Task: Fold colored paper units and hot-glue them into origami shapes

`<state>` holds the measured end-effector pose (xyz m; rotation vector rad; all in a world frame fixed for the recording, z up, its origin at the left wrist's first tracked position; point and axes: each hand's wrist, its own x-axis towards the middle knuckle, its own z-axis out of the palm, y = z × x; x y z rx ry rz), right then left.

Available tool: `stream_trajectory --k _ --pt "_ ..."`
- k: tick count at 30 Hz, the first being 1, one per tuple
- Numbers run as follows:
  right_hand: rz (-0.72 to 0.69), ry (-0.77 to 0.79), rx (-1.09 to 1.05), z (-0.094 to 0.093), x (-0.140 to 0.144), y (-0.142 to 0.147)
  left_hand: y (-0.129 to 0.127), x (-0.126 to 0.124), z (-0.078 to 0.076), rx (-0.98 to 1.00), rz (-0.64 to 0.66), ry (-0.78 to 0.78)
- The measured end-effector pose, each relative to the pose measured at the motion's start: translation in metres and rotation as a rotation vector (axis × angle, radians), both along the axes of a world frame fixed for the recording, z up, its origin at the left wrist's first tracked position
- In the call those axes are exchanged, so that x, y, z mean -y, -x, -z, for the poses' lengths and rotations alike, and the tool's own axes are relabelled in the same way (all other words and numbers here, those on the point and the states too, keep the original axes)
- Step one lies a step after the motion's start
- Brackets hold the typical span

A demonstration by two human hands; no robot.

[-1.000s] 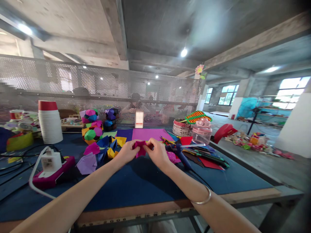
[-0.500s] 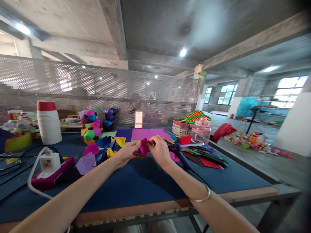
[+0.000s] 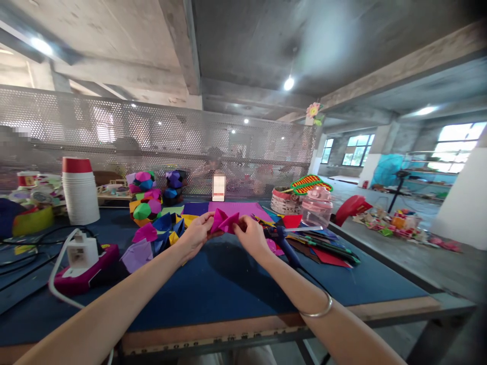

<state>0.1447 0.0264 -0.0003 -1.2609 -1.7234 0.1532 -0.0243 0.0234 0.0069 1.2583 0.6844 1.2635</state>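
Between my two hands, above the blue table mat, is a folded magenta paper piece (image 3: 225, 222) with pointed flaps. My left hand (image 3: 198, 234) grips its left side. The fingertips of my right hand (image 3: 250, 234) pinch its right edge. Left of my hands lie folded paper pieces: a magenta one (image 3: 145, 233), a lilac one (image 3: 137, 256) and several blue and yellow ones (image 3: 164, 228). Close to the right hand rests a dark blue glue gun (image 3: 287, 246) with a clear stick in its rear. Multicoloured paper balls (image 3: 145, 210) are stacked farther back on the left.
On the left stand a stack of paper cups (image 3: 79, 195) and a purple power strip (image 3: 85, 268) with a white plug. A phone (image 3: 218, 187) leans against the perforated screen (image 3: 251, 152). At right are a basket (image 3: 283, 201), a pink bottle (image 3: 317, 207) and paper sheets (image 3: 329, 256).
The magenta paper piece has been raised and turned, so more of its pointed flaps show. My hands have shifted slightly apart and keep hold of it.
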Motion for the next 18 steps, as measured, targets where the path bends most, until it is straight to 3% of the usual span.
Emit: stream_trajectory --k 6,18 --pt "-0.101 0.025 0.009 -0.0014 0.0034 0.0031 -0.0006 -0.0002 -0.0003 0.006 -0.027 0.016" --pt "-0.131 0.087 -0.045 -0.0008 0.0012 0.0019 0.0010 -0.0002 0.0001 -0.039 0.012 -0.050"
